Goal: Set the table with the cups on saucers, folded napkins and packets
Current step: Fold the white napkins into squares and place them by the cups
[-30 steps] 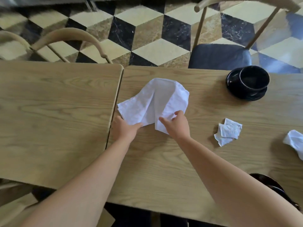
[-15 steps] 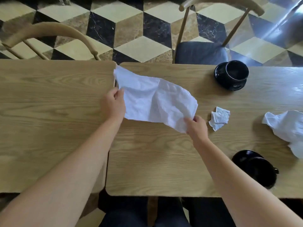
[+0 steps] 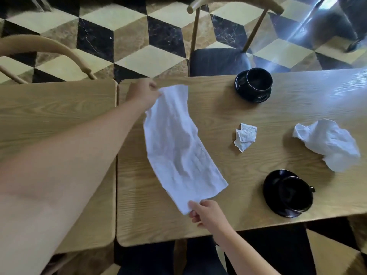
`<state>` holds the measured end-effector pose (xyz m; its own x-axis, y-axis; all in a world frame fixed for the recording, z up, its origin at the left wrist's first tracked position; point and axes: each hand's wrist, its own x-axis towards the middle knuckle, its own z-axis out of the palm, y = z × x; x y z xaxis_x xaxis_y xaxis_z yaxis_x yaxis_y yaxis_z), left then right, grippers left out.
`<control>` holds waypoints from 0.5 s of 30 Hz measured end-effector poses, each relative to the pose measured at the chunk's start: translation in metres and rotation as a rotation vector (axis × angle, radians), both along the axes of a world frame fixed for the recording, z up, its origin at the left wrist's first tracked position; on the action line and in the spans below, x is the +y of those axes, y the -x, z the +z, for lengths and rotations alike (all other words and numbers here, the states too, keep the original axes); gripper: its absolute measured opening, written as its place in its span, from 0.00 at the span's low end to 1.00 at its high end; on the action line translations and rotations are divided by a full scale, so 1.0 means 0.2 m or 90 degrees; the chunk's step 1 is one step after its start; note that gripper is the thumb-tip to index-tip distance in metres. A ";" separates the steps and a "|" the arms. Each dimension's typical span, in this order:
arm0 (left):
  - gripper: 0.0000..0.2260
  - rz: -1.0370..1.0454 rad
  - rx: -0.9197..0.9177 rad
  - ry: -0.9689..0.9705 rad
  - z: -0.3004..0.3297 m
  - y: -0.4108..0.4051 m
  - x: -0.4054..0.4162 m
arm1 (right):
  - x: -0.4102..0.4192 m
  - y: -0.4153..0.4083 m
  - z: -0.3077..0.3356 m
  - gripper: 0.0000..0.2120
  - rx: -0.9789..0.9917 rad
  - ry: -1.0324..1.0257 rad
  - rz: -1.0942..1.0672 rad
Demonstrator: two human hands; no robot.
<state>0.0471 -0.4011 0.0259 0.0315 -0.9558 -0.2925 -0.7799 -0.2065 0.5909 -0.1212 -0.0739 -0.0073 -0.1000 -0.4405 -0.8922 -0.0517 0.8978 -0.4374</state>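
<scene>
Partly cropped left hand [image 3: 142,94], right hand [image 3: 206,214], pinching napkin [image 3: 178,147]

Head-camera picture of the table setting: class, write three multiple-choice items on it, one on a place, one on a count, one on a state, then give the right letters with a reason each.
1. Where do the packets lie?
A. between the two cups
B. inside a cup
C. on a chair

2. How many black cups on saucers are on the table?
A. one
B. two
C. four

3. What state is the napkin in the hands in?
A. stretched out flat
B. crumpled in a ball
C. rolled in a tube

Answers:
1 A, they sit on bare wood between the far cup and the near cup.
2 B, only those two show.
3 A, the left hand and right hand pinch opposite ends.
</scene>
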 end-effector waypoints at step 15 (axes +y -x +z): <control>0.08 0.434 0.318 -0.340 -0.48 -0.12 0.86 | -0.85 0.22 -0.19 0.16 0.340 0.215 0.184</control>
<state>0.0717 -0.2282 -0.0707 0.2810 -0.5187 -0.8075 -0.0837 -0.8514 0.5177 -0.1657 -0.2434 -0.0444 -0.3238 -0.7606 -0.5628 -0.5537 0.6346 -0.5391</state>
